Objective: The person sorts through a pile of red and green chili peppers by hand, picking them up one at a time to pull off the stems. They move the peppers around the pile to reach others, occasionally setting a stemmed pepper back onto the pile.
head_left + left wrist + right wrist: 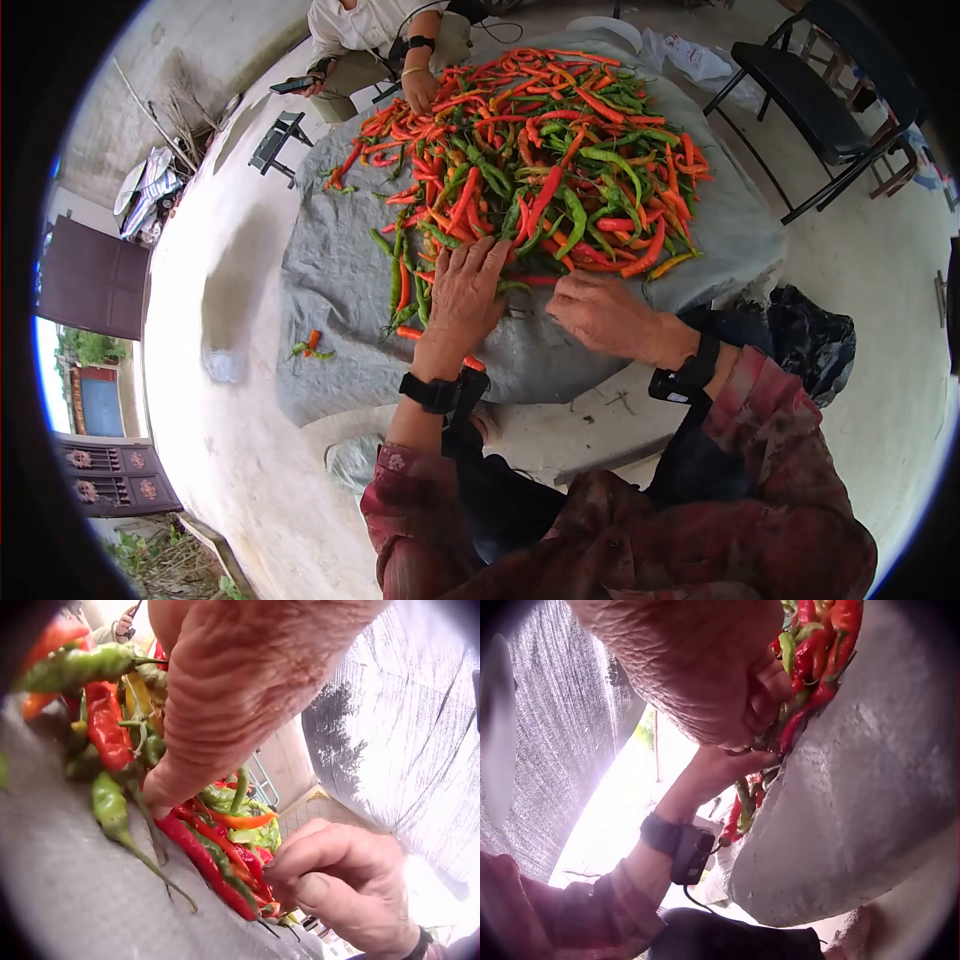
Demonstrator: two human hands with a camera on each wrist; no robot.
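Note:
A large heap of red, orange and green chili peppers [545,195] lies on a grey sheet [340,265]. At its near edge my left hand [465,290] rests with fingers extended over the peppers. In the left wrist view, its thumb tip touches the end of a long red chili pepper [210,866]. My right hand [605,315] is just to the right, fingers bent, at the near edge of the heap. Its thumb and fingertips [311,889] come right beside the red peppers; I cannot tell whether they pinch a stem.
Another person's hand [420,90] reaches into the heap's far side. A few pepper pieces [314,340] lie apart on the sheet at left. A black folding chair [805,105] stands at right, a small stool [280,145] at left, and a black plastic bag [815,340] near my right arm.

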